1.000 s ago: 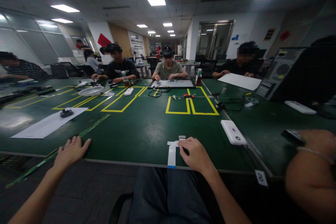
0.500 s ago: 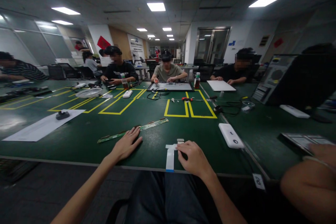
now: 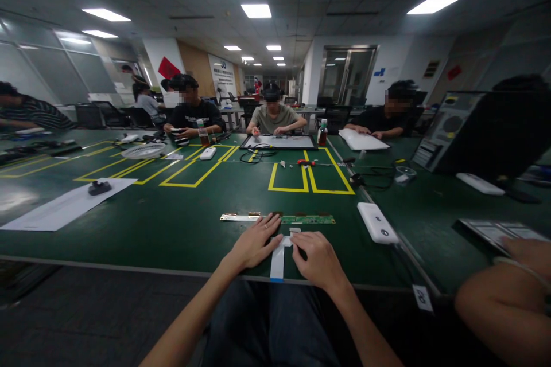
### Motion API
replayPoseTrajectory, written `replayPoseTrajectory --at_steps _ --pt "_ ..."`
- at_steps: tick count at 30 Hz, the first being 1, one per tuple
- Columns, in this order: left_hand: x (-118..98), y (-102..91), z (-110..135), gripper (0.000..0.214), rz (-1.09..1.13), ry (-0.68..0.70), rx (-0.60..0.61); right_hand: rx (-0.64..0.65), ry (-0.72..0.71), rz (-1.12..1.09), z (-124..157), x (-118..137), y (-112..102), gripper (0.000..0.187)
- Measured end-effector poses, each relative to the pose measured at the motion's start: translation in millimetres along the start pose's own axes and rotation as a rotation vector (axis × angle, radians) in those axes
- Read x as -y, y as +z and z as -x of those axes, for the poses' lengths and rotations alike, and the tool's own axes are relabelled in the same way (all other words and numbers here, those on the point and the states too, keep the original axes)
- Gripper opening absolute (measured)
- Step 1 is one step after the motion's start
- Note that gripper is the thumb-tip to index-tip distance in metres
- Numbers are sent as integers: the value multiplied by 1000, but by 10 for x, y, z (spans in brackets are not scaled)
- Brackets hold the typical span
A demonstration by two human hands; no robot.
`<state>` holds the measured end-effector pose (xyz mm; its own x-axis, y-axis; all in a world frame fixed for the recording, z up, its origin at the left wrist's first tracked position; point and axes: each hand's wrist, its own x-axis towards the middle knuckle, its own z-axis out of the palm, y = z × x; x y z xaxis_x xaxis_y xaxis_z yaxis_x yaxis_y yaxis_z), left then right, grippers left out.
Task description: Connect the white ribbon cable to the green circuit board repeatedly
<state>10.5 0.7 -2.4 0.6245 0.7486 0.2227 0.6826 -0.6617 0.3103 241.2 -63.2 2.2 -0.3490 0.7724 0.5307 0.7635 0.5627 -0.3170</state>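
Observation:
My left hand (image 3: pixel 257 242) lies flat with its fingers stretched out, the fingertips over the middle of a long, narrow green circuit board (image 3: pixel 307 219). Its thumb reaches to the side arm of a white flat ribbon cable (image 3: pixel 278 262). That cable is T-shaped, with a blue end at the table's front edge. My right hand (image 3: pixel 317 255) has curled fingers pinching the cable's right arm, beside a small pale connector (image 3: pixel 295 230). The board lies crosswise just beyond both hands. Fingers hide part of the cable's top.
A white power bank (image 3: pixel 377 222) with a cord lies to the right. At left, a dark small object (image 3: pixel 99 187) sits on a paper sheet (image 3: pixel 64 206). A red screwdriver (image 3: pixel 306 163) lies farther back. A neighbour's arm (image 3: pixel 503 298) is at far right; several people sit opposite.
My left hand has moved right, bringing the circuit board with it; the board has turned from slanted to nearly level with the table edge. My right hand stays at the ribbon cable.

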Motion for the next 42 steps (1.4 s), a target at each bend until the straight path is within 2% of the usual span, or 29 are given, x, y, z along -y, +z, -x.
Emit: replayPoseTrajectory --at_steps 14,18,22,26,42 --pt "-21 23 68 62 -10 10 -49 5 32 41 -10 -8 17 33" --pt "-54 -30 63 67 -42 126 -54 16 38 61 -14 -5 9 33" --pt "-79 -75 34 65 -24 240 31 1 46 66 -16 0 -1 31" --pt "-87 -81 16 62 15 214 79 8 53 60 -19 7 -2 31" --pt "-102 -104 -16 61 61 178 61 65 117 63 -40 -24 38 36"
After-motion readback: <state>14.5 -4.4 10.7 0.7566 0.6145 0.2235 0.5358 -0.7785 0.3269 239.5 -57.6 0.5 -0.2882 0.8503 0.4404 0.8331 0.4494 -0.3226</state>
